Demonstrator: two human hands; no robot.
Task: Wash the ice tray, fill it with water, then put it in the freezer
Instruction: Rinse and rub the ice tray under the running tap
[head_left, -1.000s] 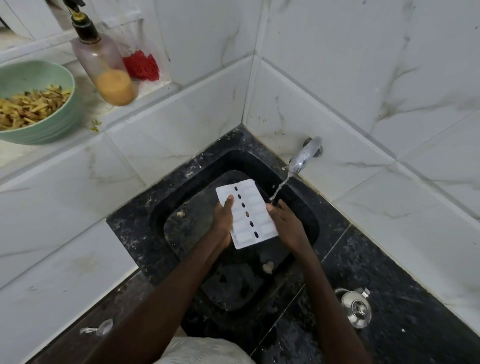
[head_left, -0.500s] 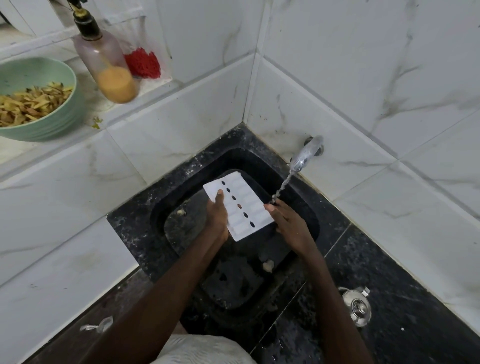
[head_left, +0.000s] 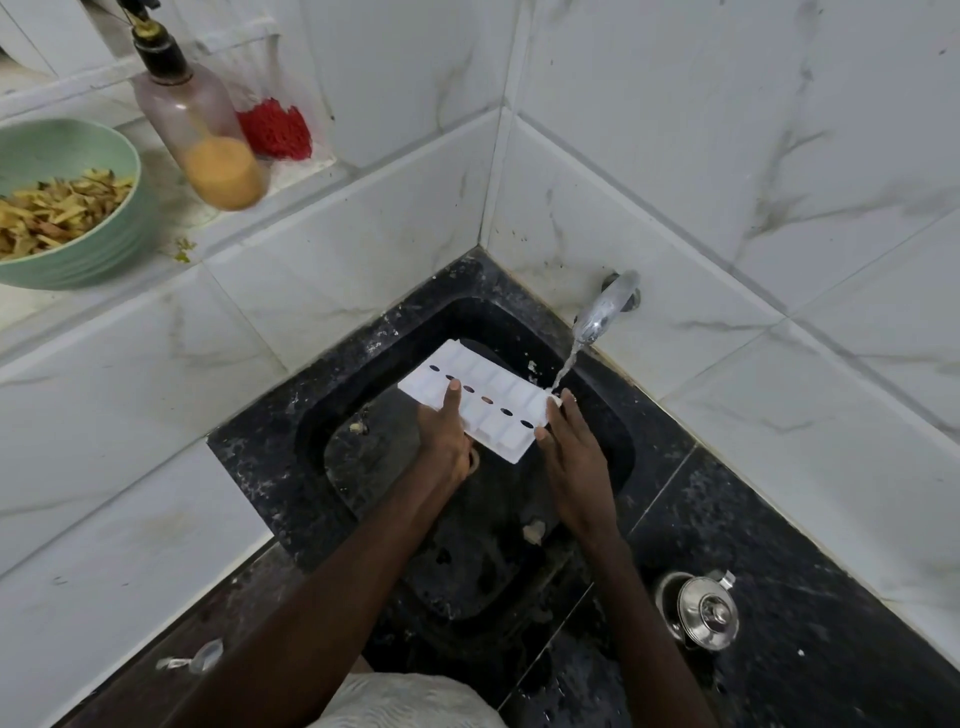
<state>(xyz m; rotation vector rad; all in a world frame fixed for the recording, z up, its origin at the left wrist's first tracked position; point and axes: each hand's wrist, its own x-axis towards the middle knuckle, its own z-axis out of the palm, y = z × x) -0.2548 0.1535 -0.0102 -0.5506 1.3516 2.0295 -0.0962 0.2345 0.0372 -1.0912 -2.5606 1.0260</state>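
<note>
A white ice tray (head_left: 485, 397) with a row of dark oval holes down its middle is held over the black sink (head_left: 395, 332). My left hand (head_left: 447, 441) grips its near-left edge, thumb on top. My right hand (head_left: 571, 452) touches the tray's right end with fingers fairly straight. Water runs from the chrome tap (head_left: 605, 306) on the right wall and lands at the tray's right corner by my right fingertips.
On the tiled ledge at the back left stand a green bowl (head_left: 67, 260) of peelings, a soap pump bottle (head_left: 200, 130) and a red scrubber (head_left: 275, 130). A small steel lidded pot (head_left: 701, 613) sits on the black counter at the right. Food scraps lie in the sink.
The tray has turned further, its long side now lying more across the sink, and its right corner has come under the water stream. Both hands stayed on it.
</note>
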